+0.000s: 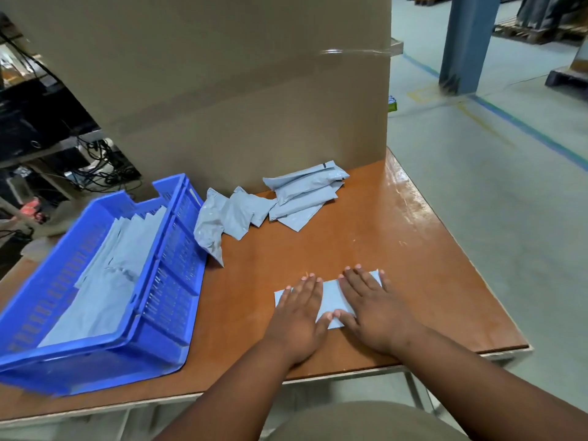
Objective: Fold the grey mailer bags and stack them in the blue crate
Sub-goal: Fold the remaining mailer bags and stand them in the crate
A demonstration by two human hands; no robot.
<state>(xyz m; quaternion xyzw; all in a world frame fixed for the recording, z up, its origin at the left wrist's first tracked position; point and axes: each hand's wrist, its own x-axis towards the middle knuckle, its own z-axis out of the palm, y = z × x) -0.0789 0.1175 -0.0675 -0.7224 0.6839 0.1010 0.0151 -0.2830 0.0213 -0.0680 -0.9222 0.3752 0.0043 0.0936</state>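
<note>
A folded grey mailer bag (331,297) lies flat on the brown table near its front edge. My left hand (297,316) presses on its left half with straight fingers. My right hand (374,308) lies flat on its right half, thumbs almost touching. A blue crate (178,281) stands at the left, holding folded grey bags (117,268) laid in a row. Several loose grey mailer bags (273,198) lie in a heap at the back of the table, in front of the cardboard.
A tall cardboard wall (222,90) rises behind the table (397,249). The table's right edge drops to a grey floor with a blue pillar (467,43). Dark shelving with cables (47,138) stands at the far left.
</note>
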